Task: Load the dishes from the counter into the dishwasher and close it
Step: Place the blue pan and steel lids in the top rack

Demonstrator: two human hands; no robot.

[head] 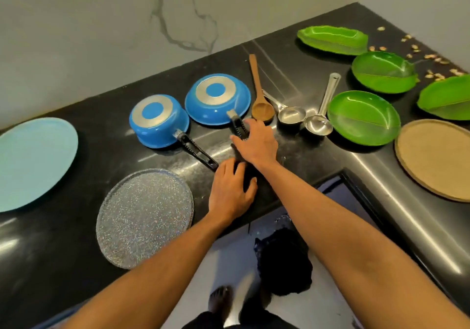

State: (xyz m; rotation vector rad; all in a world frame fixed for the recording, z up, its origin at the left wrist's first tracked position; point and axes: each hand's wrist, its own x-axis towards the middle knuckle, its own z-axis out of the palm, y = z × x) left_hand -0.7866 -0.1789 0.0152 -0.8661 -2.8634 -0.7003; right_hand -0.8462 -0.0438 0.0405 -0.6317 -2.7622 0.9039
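Note:
On the black counter (318,166) two blue pans lie upside down: a saucepan (157,122) and a frying pan (217,99), each with a black handle. My right hand (256,143) lies over the frying pan's handle, thumb on one side and fingers on the other; the grip itself is hidden. My left hand (230,194) rests flat on the counter with fingers apart, its fingertips at the end of the saucepan's handle. A wooden spoon (259,94) and two steel ladles (290,115) (320,117) lie to the right of the pans.
A light blue plate (33,160) sits far left and a glittery grey plate (145,216) near the front edge. Several green leaf-shaped plates (363,117) and a tan plate (437,158) fill the right side. Below the counter's corner is a dark-framed panel (356,194).

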